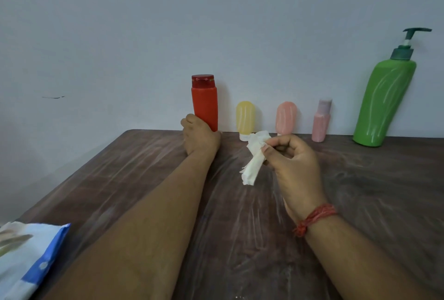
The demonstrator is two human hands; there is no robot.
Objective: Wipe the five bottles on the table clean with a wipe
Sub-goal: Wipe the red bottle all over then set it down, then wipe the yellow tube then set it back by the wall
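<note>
Left hand [200, 135]: fingers grasp red bottle [205, 105] base, upright, far edge of surface [360, 191].
Right hand [292, 160]: fingers pinch crumpled wipe [253, 155].

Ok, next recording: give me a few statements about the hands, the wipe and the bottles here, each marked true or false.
1. The left hand grips the red bottle at its base. True.
2. The right hand pinches a white wipe. True.
3. The green pump bottle lies on its side. False: it stands upright at the far right.
4. The wipe is pressed against the red bottle. False: it is held apart from it, in the air.
5. The yellow bottle stands between the red bottle and the pink tube. True.
</note>
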